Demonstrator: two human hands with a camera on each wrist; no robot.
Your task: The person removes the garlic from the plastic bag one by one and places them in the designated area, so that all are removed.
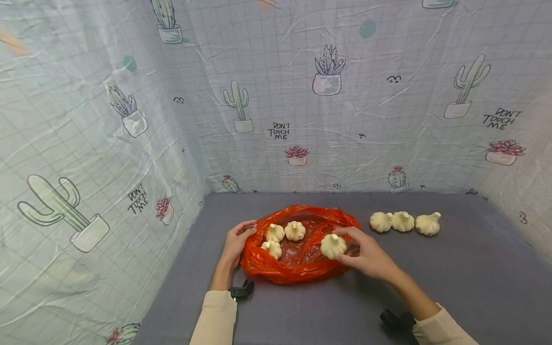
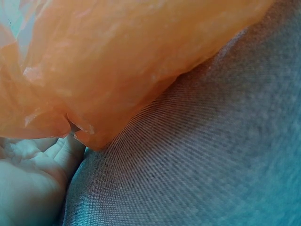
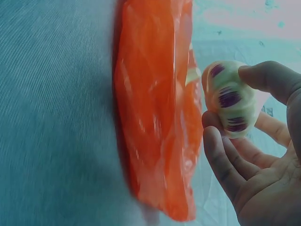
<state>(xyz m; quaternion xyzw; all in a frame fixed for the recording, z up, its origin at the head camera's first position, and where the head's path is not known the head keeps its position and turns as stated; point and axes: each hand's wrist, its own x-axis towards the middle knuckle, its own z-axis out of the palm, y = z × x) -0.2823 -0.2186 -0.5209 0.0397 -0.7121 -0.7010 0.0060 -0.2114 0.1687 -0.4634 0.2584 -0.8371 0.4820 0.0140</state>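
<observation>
An orange-red plastic bag (image 1: 297,275) lies spread open on the table, its rim rolled into a ring. Inside, towards the left, are three garlic bulbs, one of them at the back (image 1: 295,231). My left hand (image 1: 235,244) holds the bag's left rim; in the left wrist view the bag's side (image 2: 117,61) hides most of its fingers. Over the right part of the opening, my right hand (image 1: 366,254) pinches another garlic bulb (image 1: 333,246) between thumb and fingers. Purple streaks mark this bulb (image 3: 230,99) in the right wrist view.
Three more garlic bulbs stand in a row at the back right, the middle one (image 1: 403,221) close to its left neighbour. A grey cloth covers the table (image 1: 310,311). Cactus-printed sheets (image 1: 345,120) hang behind and at both sides.
</observation>
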